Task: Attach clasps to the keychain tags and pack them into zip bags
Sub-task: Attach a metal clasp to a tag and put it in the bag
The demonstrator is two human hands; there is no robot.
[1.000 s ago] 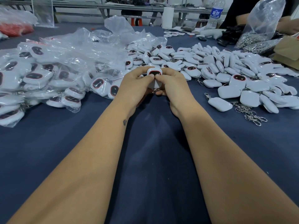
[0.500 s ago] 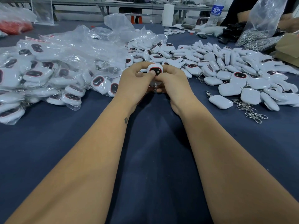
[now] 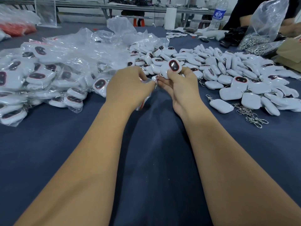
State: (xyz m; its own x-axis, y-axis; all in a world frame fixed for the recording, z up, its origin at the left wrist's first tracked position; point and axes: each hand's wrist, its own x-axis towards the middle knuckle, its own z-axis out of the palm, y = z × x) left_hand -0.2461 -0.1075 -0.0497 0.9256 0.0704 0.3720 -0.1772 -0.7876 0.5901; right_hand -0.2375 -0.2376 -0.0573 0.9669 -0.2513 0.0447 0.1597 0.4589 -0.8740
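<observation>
At centre frame, the right hand pinches a white keychain tag, its chain trailing left. The left hand, just beside, pinches the chain's end and a zip bag

forearms: bare, no sleeves | left hand, right hand: ungloved (no rings visible)

We note bare desk between forearms, passable. Bagged tags block left; loose tags and clasps block right.
</observation>
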